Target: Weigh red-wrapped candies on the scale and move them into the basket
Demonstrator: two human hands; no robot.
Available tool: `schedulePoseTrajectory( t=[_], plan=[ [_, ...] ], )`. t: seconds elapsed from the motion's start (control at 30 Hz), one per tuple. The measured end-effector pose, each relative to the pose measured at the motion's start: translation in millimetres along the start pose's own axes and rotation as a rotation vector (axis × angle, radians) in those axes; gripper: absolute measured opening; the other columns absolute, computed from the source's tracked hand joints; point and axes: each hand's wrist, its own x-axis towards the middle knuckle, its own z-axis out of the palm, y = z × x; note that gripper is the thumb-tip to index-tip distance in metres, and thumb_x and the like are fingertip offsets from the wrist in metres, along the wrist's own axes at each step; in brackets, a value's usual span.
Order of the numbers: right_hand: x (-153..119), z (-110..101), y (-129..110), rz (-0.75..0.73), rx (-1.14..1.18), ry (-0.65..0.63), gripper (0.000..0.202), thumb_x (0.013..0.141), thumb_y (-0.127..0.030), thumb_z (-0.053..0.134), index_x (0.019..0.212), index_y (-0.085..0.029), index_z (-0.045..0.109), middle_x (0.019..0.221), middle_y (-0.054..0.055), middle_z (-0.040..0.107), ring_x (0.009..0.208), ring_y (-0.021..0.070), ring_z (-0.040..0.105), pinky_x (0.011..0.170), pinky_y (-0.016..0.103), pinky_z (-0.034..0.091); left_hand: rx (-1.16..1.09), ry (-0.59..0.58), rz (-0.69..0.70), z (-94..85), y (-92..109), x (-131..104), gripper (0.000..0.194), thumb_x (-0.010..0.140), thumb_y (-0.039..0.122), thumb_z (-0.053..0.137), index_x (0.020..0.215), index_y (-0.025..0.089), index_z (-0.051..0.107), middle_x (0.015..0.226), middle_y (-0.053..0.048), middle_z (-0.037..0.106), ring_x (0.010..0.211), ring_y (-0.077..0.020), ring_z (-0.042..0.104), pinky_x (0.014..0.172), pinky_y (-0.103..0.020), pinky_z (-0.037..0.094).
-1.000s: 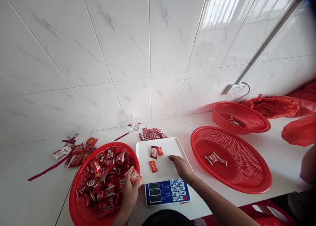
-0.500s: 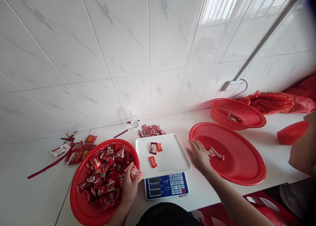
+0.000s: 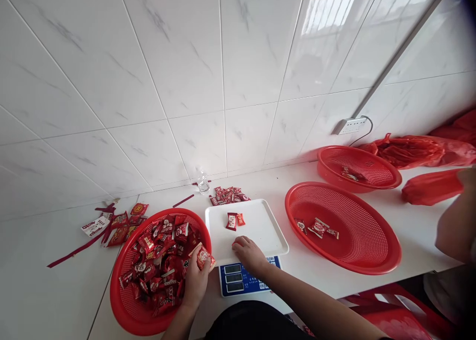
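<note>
My left hand (image 3: pixel 198 276) is closed on a red and cream wrapped candy (image 3: pixel 204 257) at the right rim of a red plastic basket (image 3: pixel 121 308). That basket is heaped with red candy packets (image 3: pixel 163 268). Over the front of the white scale tray (image 3: pixel 262 221), my right hand (image 3: pixel 251 255) has its fingers pinched on a small red candy that they mostly cover. Farther back on the tray lie a dark red and white candy (image 3: pixel 231 221) and a small orange-red one (image 3: pixel 240 219). The scale's blue panel (image 3: pixel 233 278) is partly hidden by my right forearm.
To the right, an oval red basket (image 3: pixel 366 236) holds several candies (image 3: pixel 319 227). Behind it sits another red basket (image 3: pixel 375 169). A clear bottle (image 3: pixel 202 181) and a candy pile (image 3: pixel 228 195) are near the wall. Another person's arm (image 3: pixel 455 226) touches a red bag (image 3: pixel 427 187).
My right hand has moved left from the oval basket to the tray, onto the front candy. More candies show in the oval basket. My left hand keeps its candy.
</note>
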Motion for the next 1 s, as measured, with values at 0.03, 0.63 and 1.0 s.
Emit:
schedulePoseTrajectory(
  t=[0.03,0.63,1.0],
  plan=[
    [-3,-1,5,0.009,0.008,0.026,0.026,0.086,-0.017,0.039,0.096,-0.019,0.063,0.103,0.009,0.060,0.101,0.0211,0.051,0.088,0.034,0.043,0.006,-0.001,-0.007,0.0,0,0,0.046,0.077,0.030,0.050,0.121,0.016,0.046,0.131,-0.011,0.047,0.124,-0.0216,0.041,0.105,-0.037,0.031],
    [-61,-97,128,0.801,0.209,0.771,0.045,0.082,-0.034,0.033,0.118,-0.016,0.053,0.112,0.014,0.060,0.103,0.0286,0.056,0.083,0.044,0.046,-0.005,-0.012,-0.004,2.4,-11,4,0.047,0.076,0.033,0.051,0.120,0.017,0.047,0.131,-0.010,0.048,0.123,-0.0212,0.042,0.104,-0.036,0.032],
    [23,-25,35,0.245,-0.024,-0.013,0.050,0.086,-0.035,0.043,0.134,-0.024,0.037,0.148,0.005,0.023,0.136,0.0266,0.010,0.107,0.046,0.019,-0.018,0.012,0.007,0.9,-5,2,0.046,0.074,0.030,0.053,0.118,0.017,0.049,0.129,-0.011,0.049,0.123,-0.0223,0.042,0.105,-0.039,0.031]
  ],
)
